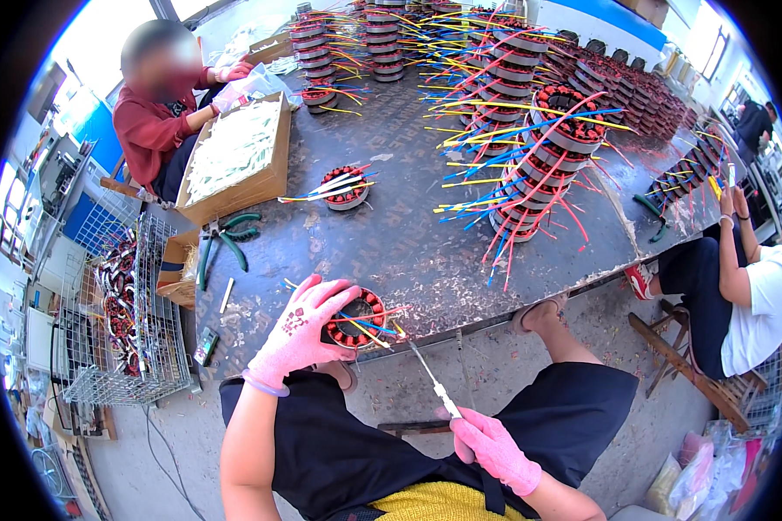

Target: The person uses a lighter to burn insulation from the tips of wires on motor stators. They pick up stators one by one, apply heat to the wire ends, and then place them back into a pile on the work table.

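Note:
My left hand (297,330), in a pink glove, grips a motor stator (372,306) at the table's near edge. The stator is a ring with red windings and red, yellow and blue lead wires. Closed in a fist, my pink-gloved right hand (500,453) holds a thin metal rod tool (423,363) with a grey handle. A white sleeve (447,400) surrounds the rod near the handle. The rod's tip is at the yellow wire ends beside the stator; whether it touches them I cannot tell. Another stator (346,198) with white sleeves across it lies farther back.
Tall stator stacks (547,165) fill the table's back and right. At left are a carton of white sleeves (239,152), green-handled cutters (228,236) and a wire basket (126,391). One co-worker (161,130) sits at far left, another (752,295) at right.

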`<state>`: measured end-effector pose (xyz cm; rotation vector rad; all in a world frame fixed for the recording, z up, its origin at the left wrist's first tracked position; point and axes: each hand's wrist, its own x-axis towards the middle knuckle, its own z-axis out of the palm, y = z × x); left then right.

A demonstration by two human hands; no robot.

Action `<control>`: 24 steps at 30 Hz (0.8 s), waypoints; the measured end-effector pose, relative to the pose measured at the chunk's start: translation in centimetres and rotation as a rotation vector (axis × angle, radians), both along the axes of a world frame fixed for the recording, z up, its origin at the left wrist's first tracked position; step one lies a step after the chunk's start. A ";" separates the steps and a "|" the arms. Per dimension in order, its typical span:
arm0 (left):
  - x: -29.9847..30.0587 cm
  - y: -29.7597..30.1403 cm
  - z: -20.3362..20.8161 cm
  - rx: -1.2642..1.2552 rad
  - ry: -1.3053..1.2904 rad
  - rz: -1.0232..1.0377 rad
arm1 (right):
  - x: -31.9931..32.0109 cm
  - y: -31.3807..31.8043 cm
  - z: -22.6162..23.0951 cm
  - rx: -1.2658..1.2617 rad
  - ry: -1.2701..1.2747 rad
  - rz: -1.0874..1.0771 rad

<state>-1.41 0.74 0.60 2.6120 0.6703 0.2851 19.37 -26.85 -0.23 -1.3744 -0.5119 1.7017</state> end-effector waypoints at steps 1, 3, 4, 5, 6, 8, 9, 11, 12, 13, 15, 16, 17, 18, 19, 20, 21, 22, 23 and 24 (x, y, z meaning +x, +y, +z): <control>0.0 0.0 -0.1 0.001 -0.003 -0.001 | 0.0 0.0 0.0 0.002 0.005 -0.003; -0.1 0.0 -0.1 0.001 -0.005 -0.002 | 0.0 0.0 -0.1 0.003 0.008 0.000; 0.0 0.0 0.0 0.000 -0.005 -0.001 | 0.0 0.0 -0.1 0.004 0.010 0.001; 0.0 0.0 0.0 0.000 -0.005 0.002 | 0.1 0.0 0.0 0.001 -0.005 0.008; 0.0 0.0 0.0 -0.001 -0.006 -0.003 | 0.1 0.0 0.1 -0.003 -0.019 0.016; 0.0 0.1 0.0 -0.003 -0.008 -0.011 | 0.2 0.1 0.2 -0.018 -0.021 0.012; 0.0 0.0 -0.1 0.006 -0.005 -0.003 | 0.1 0.1 0.3 -0.029 -0.009 0.002; 0.1 -0.1 -0.2 0.023 -0.002 0.010 | 0.1 0.0 0.1 -0.033 0.017 -0.023; 0.1 -0.1 -0.3 0.036 -0.014 0.004 | 0.1 -0.2 -0.2 -0.027 0.030 -0.037; 0.2 0.0 -0.3 0.049 -0.027 -0.002 | 0.2 -0.3 -0.4 -0.020 0.043 -0.050; 0.1 0.0 -0.6 0.053 -0.048 -0.009 | 0.3 -0.3 -0.3 -0.022 0.015 -0.036; 0.0 0.2 -0.9 0.044 -0.057 -0.012 | 0.3 -0.3 -0.2 -0.024 0.000 -0.028; -0.1 0.3 -1.0 0.038 -0.068 -0.013 | 0.4 -0.2 0.1 -0.022 0.002 -0.035; -0.2 0.3 -0.8 0.038 -0.084 -0.016 | 0.5 -0.2 0.6 -0.020 0.004 -0.042; -0.1 0.2 -0.7 0.039 -0.100 -0.018 | 0.6 -0.1 0.9 -0.017 0.006 -0.048; 0.0 0.3 -0.6 0.041 -0.120 -0.022 | 0.7 -0.2 0.9 -0.004 0.002 -0.058; -0.1 0.4 -0.6 0.032 -0.140 -0.020 | 0.8 -0.4 0.9 0.010 -0.002 -0.068; -0.2 0.5 -0.6 0.023 -0.160 -0.017 | 1.0 -0.5 0.9 0.024 -0.005 -0.078; -0.3 0.5 -0.6 0.012 -0.174 -0.018 | 1.0 -0.5 0.9 0.031 -0.029 -0.086; -0.5 0.6 -0.4 0.015 -0.179 -0.025 | 1.0 -0.4 1.0 0.039 -0.052 -0.095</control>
